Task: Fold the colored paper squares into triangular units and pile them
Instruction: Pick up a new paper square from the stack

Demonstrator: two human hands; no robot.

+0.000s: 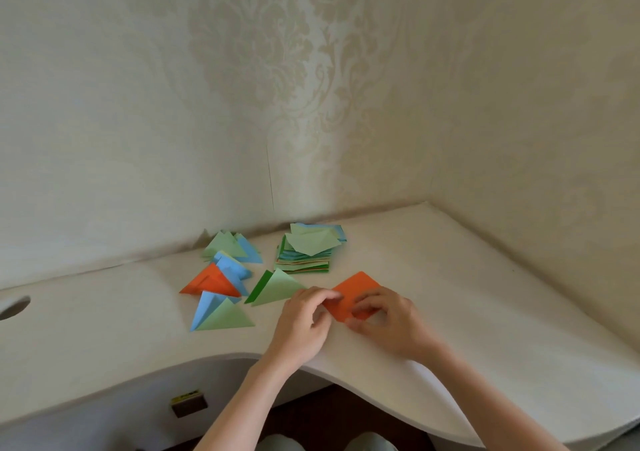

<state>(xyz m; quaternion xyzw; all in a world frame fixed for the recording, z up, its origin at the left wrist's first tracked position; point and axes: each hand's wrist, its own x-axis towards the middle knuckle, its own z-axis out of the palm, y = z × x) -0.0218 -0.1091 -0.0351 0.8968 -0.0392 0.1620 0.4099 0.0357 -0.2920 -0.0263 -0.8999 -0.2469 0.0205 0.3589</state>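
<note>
Cream damask wallpaper backs a pale curved desk (450, 277). Near its front edge lies an orange paper square (353, 294), both hands upon it. Her left hand (304, 322) pinches its left corner with curled fingers; the right hand (384, 319) curls over its near right edge, gripping it. Folded triangles of green, blue and orange paper (221, 284) lie scattered leftward. Behind sits a stack of unfolded coloured squares (308, 249).

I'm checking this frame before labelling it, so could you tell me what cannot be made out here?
- Head view: the orange paper's near edge, covered by the left hand and right hand.
- Stack of unfolded squares: sheet count, edges too thin.
- Small dark object under the desk: its label too small.
</note>
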